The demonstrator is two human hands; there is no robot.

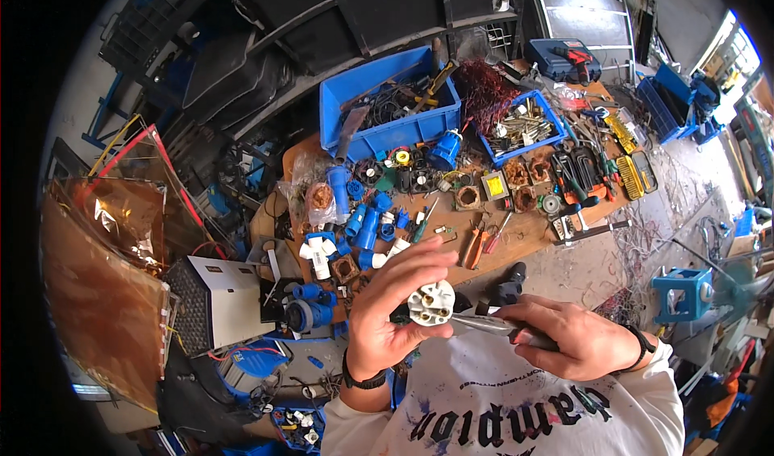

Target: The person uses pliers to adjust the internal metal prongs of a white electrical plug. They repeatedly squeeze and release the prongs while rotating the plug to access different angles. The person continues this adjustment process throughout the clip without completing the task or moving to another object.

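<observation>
Between the fingers and thumb of my left hand (385,315) is a round white connector insert (431,304) with brass terminals, its face turned up. My right hand (568,339) is wrapped round the handles of long-nose pliers (488,323). Their tapered metal tip points left and reaches the lower right edge of the insert; whether it grips anything there is too small to tell. Both hands are in front of my chest, at the near side of the wooden workbench (520,232). Blue and white connector housings (367,229) lie on the bench beyond my left hand.
Orange-handled pliers (474,245) and a screwdriver (498,232) lie near the bench edge. Farther back stand a large blue bin (395,132) of cables and a blue tray (556,130) of metal pins. A white case (230,303) is at the left, a blue stool (681,295) at the right.
</observation>
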